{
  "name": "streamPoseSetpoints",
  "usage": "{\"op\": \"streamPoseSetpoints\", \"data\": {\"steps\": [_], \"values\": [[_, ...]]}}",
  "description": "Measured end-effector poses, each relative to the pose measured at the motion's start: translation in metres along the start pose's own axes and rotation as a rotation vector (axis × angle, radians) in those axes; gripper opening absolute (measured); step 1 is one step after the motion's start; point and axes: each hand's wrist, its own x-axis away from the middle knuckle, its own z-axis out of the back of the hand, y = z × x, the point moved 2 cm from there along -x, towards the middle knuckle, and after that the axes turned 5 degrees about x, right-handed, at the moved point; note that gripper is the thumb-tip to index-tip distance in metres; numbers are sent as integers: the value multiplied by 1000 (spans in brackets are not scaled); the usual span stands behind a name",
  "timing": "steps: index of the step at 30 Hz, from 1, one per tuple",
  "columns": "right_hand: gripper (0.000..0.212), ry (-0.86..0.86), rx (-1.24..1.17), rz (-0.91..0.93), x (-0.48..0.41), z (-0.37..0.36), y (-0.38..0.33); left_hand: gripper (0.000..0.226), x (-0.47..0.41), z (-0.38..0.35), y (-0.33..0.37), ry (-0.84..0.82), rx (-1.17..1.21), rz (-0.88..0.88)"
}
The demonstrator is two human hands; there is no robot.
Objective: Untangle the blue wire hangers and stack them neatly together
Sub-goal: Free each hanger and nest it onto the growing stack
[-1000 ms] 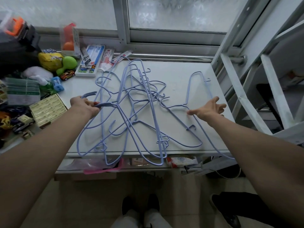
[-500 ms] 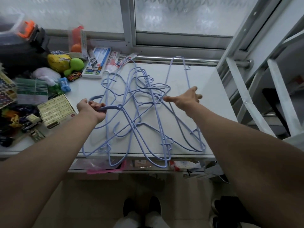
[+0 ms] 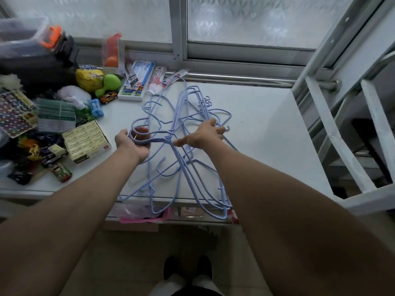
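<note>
A tangle of several blue wire hangers point(image 3: 188, 167) lies across the middle of the white table point(image 3: 267, 133), with some ends hanging over the front edge. My left hand point(image 3: 134, 142) is palm up at the pile's left side, its fingers curled around the hook loops of a few hangers. My right hand point(image 3: 205, 134) is over the centre of the tangle, fingers closed on a hanger wire with a small hook poking out to its right.
Clutter fills the table's left side: a yellow-green box point(image 3: 86, 141), toy cars point(image 3: 109, 96), a green toy point(image 3: 110, 83), packets point(image 3: 136, 82) by the window frame. A white metal rack point(image 3: 342, 129) stands at the right. My feet point(image 3: 188, 268) are below the table edge.
My right hand has moved left from the table's right side into the tangle, bringing the far-right hanger onto the pile. My left hand has turned palm up, holding the hooks.
</note>
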Motion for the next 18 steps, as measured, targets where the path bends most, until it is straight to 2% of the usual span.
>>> {"op": "streamPoseSetpoints", "data": {"steps": [6,9,11,14,18], "values": [[144,-53,51,-19,1,-12,-3,44,2,-6,5,-10,-55,-1],[136,-52,21,-20,2,-9,-1,48,2,-6,7,17,-34,24],[114,-10,-55,-26,-2,-4,4,49,5,-5,8,28,-49,42],[66,106,-121,-47,-13,7,18,48,9,-5,8,62,-45,35],[42,171,-61,-59,-19,21,45,45,11,-9,10,91,-55,-4]]}}
